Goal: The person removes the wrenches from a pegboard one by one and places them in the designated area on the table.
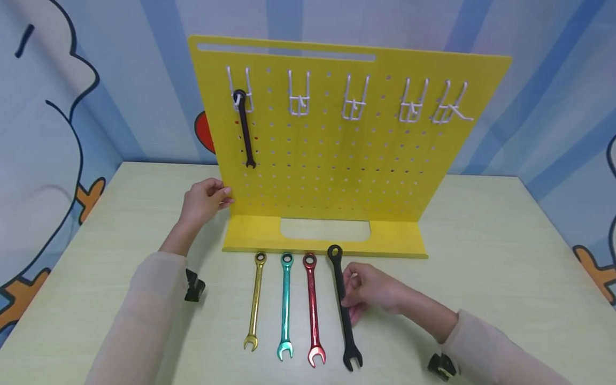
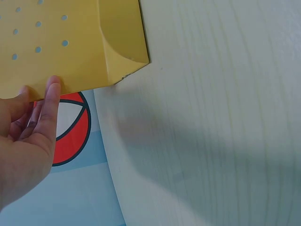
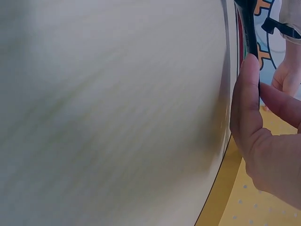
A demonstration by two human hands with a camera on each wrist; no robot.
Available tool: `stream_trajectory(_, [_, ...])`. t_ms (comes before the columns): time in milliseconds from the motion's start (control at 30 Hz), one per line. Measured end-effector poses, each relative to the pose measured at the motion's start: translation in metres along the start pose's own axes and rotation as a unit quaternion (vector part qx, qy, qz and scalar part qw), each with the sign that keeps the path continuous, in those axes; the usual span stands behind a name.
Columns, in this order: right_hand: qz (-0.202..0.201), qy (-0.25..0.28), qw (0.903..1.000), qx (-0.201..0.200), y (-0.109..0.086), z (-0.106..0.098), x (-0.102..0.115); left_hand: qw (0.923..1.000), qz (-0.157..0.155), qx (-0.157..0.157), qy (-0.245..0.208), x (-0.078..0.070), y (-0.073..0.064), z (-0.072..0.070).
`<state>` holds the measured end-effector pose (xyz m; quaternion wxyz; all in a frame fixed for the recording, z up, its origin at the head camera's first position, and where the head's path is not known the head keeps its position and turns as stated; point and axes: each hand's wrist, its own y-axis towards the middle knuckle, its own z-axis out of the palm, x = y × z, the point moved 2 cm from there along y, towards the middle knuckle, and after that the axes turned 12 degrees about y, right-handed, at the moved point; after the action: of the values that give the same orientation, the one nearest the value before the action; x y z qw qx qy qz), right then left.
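Note:
My right hand (image 1: 368, 291) holds a large black combination wrench (image 1: 345, 321) by its shaft, thumb on one side and fingers on the other. In the right wrist view, the wrench (image 3: 248, 26) shows between thumb and fingertips. To its left lie a red wrench (image 1: 313, 310), a teal wrench (image 1: 286, 305) and a gold wrench (image 1: 255, 302), open ends toward me. My left hand (image 1: 204, 202) pinches the left edge of the yellow pegboard (image 1: 327, 176); the left wrist view shows the fingers at the board's edge. A smaller black wrench (image 1: 246, 128) hangs from the leftmost hook.
Several white wire hooks (image 1: 353, 101) run across the upper pegboard, the rightmost one (image 1: 449, 107) slanting. The board's yellow base (image 1: 394, 243) stands on the pale wooden table (image 1: 481, 240), just behind the wrenches. A patterned blue backdrop (image 1: 409, 24) surrounds the table.

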<state>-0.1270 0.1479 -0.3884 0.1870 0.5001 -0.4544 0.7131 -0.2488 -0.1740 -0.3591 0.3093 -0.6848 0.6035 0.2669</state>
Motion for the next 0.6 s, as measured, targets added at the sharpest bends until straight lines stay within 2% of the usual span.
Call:
stream_trajectory(267, [0.016, 0.017, 0.9997, 0.002, -0.0024, 0.0028, -0.0055, 1.0000, -0.003, 0.000, -0.002, -0.0022, -0.0025, -0.0011])
stream_trajectory(600, [0.013, 0.030, 0.9995, 0.002, -0.0007, 0.0021, -0.0098, 1.0000, 0.003, 0.000, -0.005, -0.0010, -0.0018, -0.0004])
